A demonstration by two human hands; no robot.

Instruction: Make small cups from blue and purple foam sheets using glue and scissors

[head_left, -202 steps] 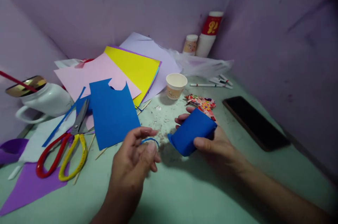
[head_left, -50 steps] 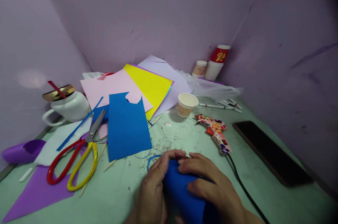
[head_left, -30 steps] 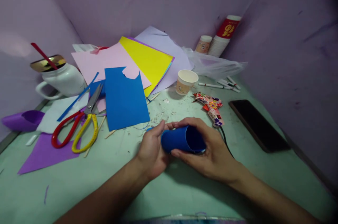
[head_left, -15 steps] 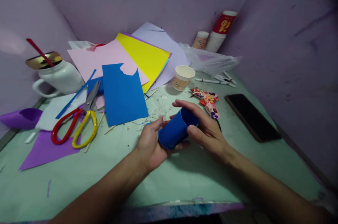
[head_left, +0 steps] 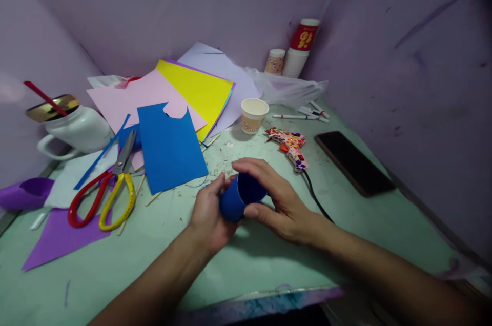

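Observation:
A blue paper tube (head_left: 232, 201) is held between my two hands above the green table, its open end tilted up and toward the right. My left hand (head_left: 210, 213) cups its lower left end from beneath. Around the open rim on the right curve the fingers and thumb of my right hand (head_left: 279, 203). A blue sheet (head_left: 171, 151) with a curved notch in its top edge lies to the left of the hands. Scissors (head_left: 123, 159) with one red and one yellow handle lie open beside that sheet.
Behind are a paper cup (head_left: 253, 116), pink (head_left: 134, 95) and yellow (head_left: 200, 93) sheets, and stacked cups (head_left: 298, 52). To the right lie a patterned glue gun (head_left: 292, 146), its cord and a phone (head_left: 355, 164). A white mug (head_left: 79, 128) and purple paper (head_left: 63, 239) are at left.
The blue tube has turned so its open end faces more toward the camera. Both hands moved slightly left with it, and the camera view has shifted.

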